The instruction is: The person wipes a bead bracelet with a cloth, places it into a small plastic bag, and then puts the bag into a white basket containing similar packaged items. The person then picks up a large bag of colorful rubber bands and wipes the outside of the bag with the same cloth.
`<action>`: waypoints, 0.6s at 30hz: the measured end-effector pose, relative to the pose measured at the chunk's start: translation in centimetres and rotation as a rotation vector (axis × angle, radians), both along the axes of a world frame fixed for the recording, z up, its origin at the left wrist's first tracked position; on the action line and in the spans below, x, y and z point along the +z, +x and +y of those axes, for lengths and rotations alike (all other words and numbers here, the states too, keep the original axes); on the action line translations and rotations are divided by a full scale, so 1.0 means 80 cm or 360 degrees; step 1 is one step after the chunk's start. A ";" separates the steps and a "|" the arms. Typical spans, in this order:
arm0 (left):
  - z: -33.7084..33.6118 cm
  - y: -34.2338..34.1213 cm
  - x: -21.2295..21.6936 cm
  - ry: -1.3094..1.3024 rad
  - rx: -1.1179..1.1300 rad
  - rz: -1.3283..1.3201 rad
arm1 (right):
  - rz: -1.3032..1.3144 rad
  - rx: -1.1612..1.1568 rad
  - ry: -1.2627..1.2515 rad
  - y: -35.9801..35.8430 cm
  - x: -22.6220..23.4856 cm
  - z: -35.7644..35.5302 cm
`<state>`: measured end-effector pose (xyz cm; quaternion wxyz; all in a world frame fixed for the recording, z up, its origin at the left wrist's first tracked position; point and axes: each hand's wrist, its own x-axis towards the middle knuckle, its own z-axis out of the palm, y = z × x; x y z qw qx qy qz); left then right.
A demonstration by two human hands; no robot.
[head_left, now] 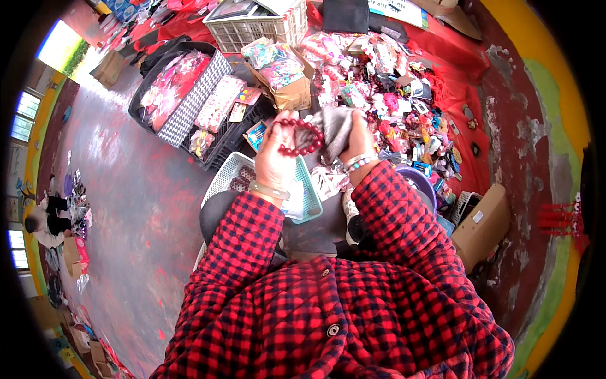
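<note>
My left hand is closed on a dark red beaded bracelet, whose loop hangs toward the right. Close beside it, my right hand grips a crumpled grey cloth; the cloth's left edge lies behind the beads. A jade-like bangle circles my left wrist, and a string of pale beads is on my right one. Below the hands are a white plastic basket and a light green basket with a white packet inside.
A big heap of small packaged accessories covers the red cloth ahead. Beyond the hands stand an open cardboard box, a white crate and a houndstooth bin. At right are a purple basin and a cardboard piece. Another person is far left.
</note>
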<state>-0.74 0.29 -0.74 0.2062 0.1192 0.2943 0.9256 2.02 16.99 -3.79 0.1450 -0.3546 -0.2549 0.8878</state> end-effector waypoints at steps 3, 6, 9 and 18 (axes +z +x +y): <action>-0.017 -0.003 0.017 0.0186 -0.0090 -0.0365 | 0.0413 -0.0164 -0.0040 0.016 0.055 0.003; -0.024 -0.005 0.023 0.0262 -0.0113 -0.0402 | 0.0546 -0.0007 0.0247 0.030 0.092 -0.007; -0.010 -0.001 0.017 0.0213 -0.0136 -0.0529 | 0.0416 0.0782 0.0847 0.042 0.099 -0.022; 0.006 0.042 0.011 0.0253 -0.0413 -0.0625 | 0.0518 0.0438 0.2631 0.024 0.047 -0.072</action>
